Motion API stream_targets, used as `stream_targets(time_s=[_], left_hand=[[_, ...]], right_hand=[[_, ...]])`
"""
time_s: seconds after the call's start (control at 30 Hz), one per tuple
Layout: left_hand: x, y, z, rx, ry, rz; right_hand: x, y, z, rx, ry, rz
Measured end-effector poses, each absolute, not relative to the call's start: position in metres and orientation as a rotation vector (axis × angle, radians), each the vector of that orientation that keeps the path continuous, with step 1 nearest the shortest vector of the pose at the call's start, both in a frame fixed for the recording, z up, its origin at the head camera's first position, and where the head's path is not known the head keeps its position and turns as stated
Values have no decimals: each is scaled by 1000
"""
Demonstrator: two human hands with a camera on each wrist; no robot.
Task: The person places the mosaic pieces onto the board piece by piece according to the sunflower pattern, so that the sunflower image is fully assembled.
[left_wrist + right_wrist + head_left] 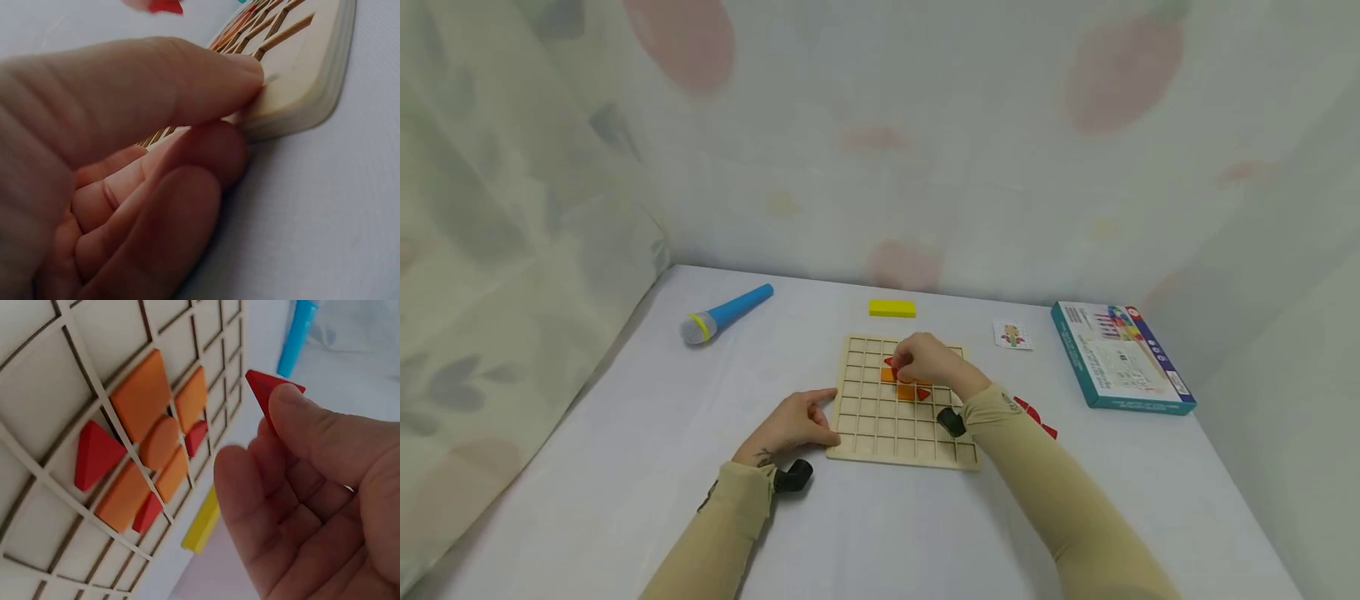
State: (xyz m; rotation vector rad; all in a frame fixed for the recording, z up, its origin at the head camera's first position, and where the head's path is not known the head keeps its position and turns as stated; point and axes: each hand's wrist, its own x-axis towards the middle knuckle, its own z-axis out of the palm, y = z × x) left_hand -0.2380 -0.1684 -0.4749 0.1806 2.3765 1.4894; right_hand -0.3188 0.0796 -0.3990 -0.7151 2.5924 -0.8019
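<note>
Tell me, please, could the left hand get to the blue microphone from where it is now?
Probably yes: the left hand pinches the wooden board's near-left edge, and only bare tablecloth lies between it and the microphone. It would have to release the board first.

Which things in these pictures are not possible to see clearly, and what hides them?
- Head view: the right hand covers the piece it holds and part of the grid board.
- Head view: the card and the box have print too small to read.
- Left wrist view: the left hand fills the frame; most of the board is cut off.
- Right wrist view: the thumb hides part of the red triangle.
</note>
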Motion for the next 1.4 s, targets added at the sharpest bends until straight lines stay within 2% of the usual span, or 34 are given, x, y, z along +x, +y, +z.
stream_targets(time_s=[0.37, 1.03, 1.23, 1.4], left_hand=[[-240, -169, -476, 188, 2368, 1489], [-241, -169, -477, 189, 2364, 1487], [-241, -168, -478, 190, 2375, 1470], [-243, -169, -478, 180, 2375, 1462]], right_hand=[[-326, 61, -420, -860, 2624, -413], [-323, 55, -423, -803, 2701, -313], [-318, 69, -398, -758, 2764, -490], [-311, 110, -368, -641, 2877, -690]])
